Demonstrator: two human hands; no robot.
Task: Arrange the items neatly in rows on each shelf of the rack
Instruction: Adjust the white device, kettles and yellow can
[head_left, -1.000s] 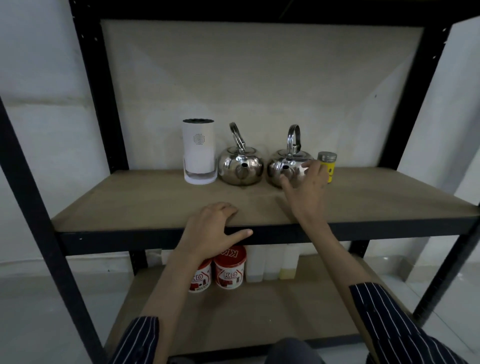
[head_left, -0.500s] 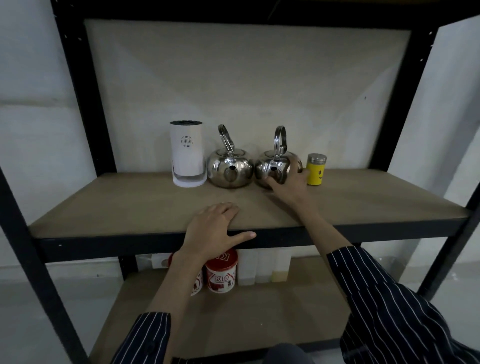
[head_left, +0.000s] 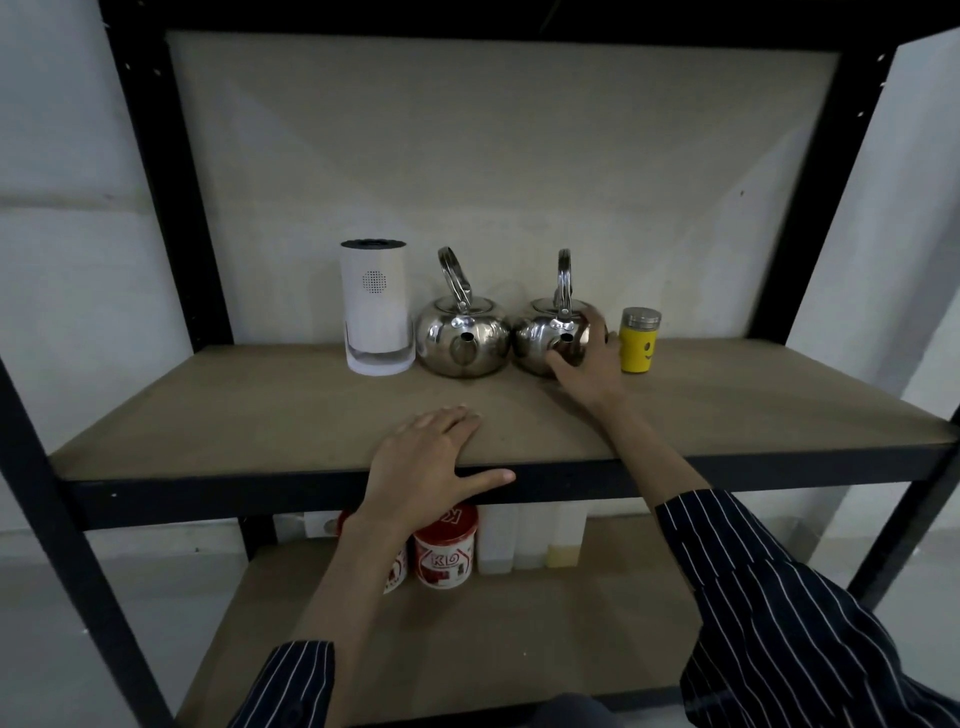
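the rack (head_left: 171, 208) is carrying the shelf (head_left: 260, 415), and one row is standing along its rear edge by the wall (head_left: 519, 156): a white canister (head_left: 375, 306), the other kettle (head_left: 462, 343), the kettle (head_left: 540, 332) and a yellow jar (head_left: 638, 343). the two kettles are standing side by side, touching or nearly so. the jar is standing just beside the kettle, apart from it.

the kettle is sitting upright with its spout facing forward and its handle (head_left: 564, 280) raised. the polished steel body is probably rigid and slippery. it should be light if empty, but the fill is not showing. the round belly is offering poor purchase, so the handle is the better place to hold for a lift. a push on the body should be enough for a short slide.

the left hand (head_left: 421, 462) is resting on the shelf's front edge, flat and grasping nothing. the right hand (head_left: 589, 364) is grasping the kettle: its fingers (head_left: 597, 325) are curling round the side nearest the jar, and the thumb is pressing low at the front under the spout.
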